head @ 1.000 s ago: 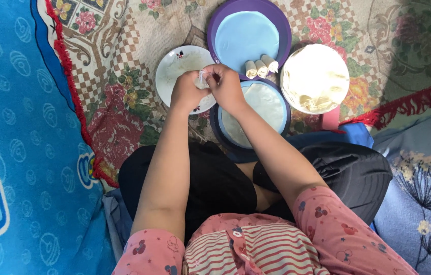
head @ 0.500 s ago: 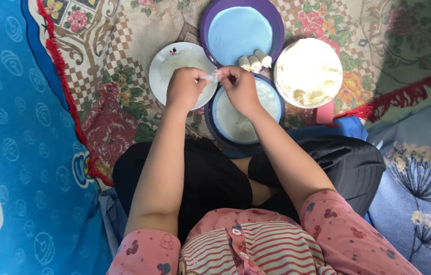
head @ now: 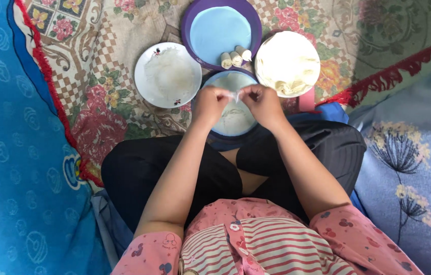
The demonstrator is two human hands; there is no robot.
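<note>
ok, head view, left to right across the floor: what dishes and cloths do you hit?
Blue blanket → white plate → purple plate → cream-filled plate → grey flowered cloth.

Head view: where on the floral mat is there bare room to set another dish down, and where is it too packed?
Free: the floral mat left of the white plate, up to the red fringe, and right of the cream-filled plate. Crowded: the centre, where the purple plate, three small rolls and blue-rimmed plate sit under both hands, left hand, right hand.
</note>
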